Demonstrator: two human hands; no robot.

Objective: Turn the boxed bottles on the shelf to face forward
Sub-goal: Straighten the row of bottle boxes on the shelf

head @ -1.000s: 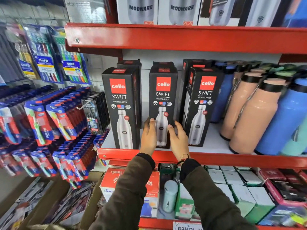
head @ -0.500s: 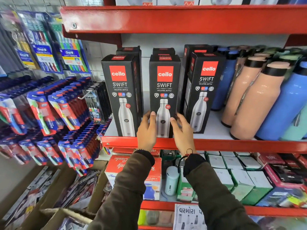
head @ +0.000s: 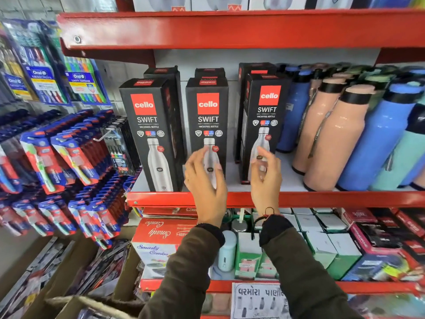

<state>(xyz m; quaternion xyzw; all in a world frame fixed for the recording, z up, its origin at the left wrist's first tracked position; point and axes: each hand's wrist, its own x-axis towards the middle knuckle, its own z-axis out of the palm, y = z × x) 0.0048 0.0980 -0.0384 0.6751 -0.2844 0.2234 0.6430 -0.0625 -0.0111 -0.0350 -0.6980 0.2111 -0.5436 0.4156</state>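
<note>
1. Head view: three boxes stand at the shelf [head: 299, 199] front; the right box [head: 264, 125] sits angled.
2. Left hand [head: 204, 180] and right hand [head: 266, 178] hover spread, holding nothing.
3. Grip its near corners and twist gently.

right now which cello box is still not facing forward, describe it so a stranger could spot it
Look at the middle red shelf with a front row of three black cello boxes. It is the right box, next to the blue bottle, behind the right hand. Unlike the other two, it is turned, showing its side panel.
</note>
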